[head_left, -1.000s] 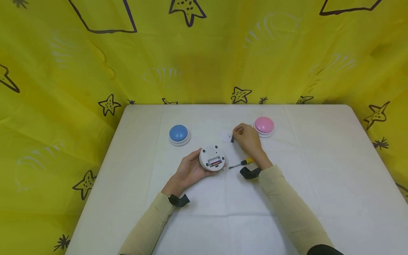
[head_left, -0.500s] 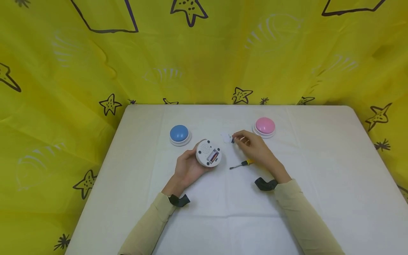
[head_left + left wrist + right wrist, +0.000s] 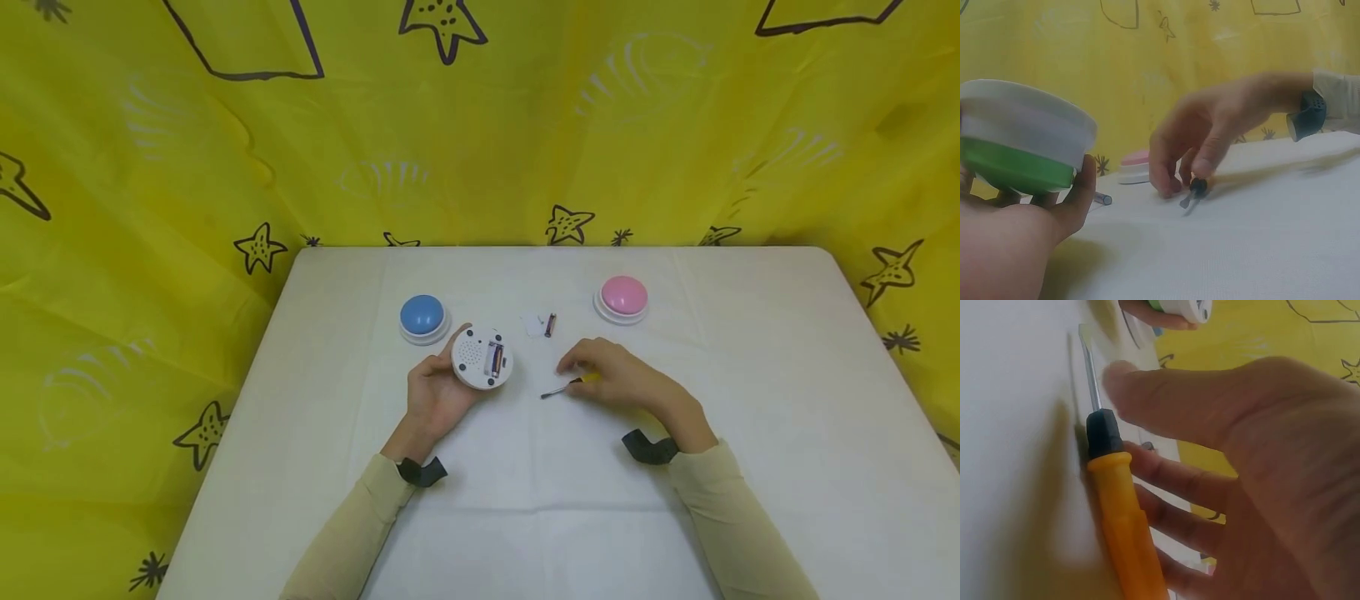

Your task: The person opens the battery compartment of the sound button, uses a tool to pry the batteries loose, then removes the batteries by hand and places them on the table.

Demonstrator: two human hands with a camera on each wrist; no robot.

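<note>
My left hand grips a round push-button device, its white underside turned up. In that face a battery compartment lies uncovered, with a battery in it. The left wrist view shows the device's green dome facing down over the palm. On the right, my right hand is over a flat-blade screwdriver lying on the cloth. Its fingers curve loosely alongside the yellow-orange handle, and the thumb stands apart from the shaft. A loose battery lies beyond this hand.
A small white piece lies beside the loose battery. Behind my left hand stands a blue button, and a pink button stands farther right. White cloth covers the table; a yellow patterned curtain hangs behind its far edge.
My right hand has let go of the loose battery and come back toward me, over the screwdriver. The left hand has shifted slightly left, turning the device so its compartment stands more upright.
</note>
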